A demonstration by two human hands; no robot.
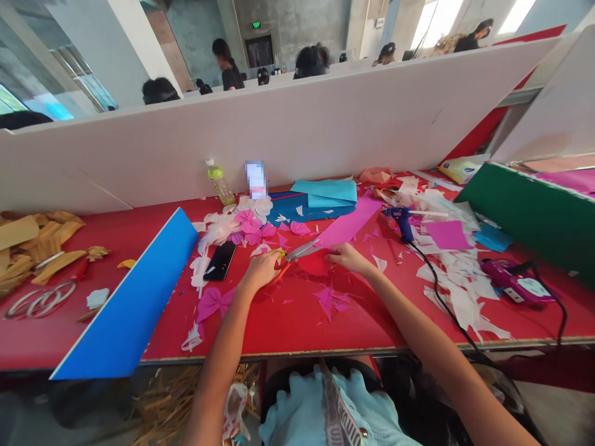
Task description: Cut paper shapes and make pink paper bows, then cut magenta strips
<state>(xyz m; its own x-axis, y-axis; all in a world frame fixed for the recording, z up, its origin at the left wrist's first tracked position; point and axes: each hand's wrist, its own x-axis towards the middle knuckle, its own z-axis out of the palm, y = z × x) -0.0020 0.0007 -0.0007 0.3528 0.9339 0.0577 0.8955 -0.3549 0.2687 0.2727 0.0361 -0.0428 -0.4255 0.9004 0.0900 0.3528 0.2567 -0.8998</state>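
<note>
My left hand [263, 271] grips a pair of orange-handled scissors [290, 260], with the steel blades [304, 250] pointing right into the paper. My right hand [348, 258] holds down a piece of red paper [313, 263], which joins a long pink paper strip [348, 223] running up to the right. Both hands are over a red tabletop [297, 328]. Pink paper bows and flowers [248, 226] lie left of the scissors, and pink cut scraps [330, 300] lie below my right hand.
A blue hot glue gun [400, 223] with a black cord lies to the right among white scraps. Nearby are a purple appliance [515, 286], a black phone [219, 260], a drink bottle [219, 184], a blue board [125, 297] and a green board [525, 217]. People sit beyond a white partition [279, 139].
</note>
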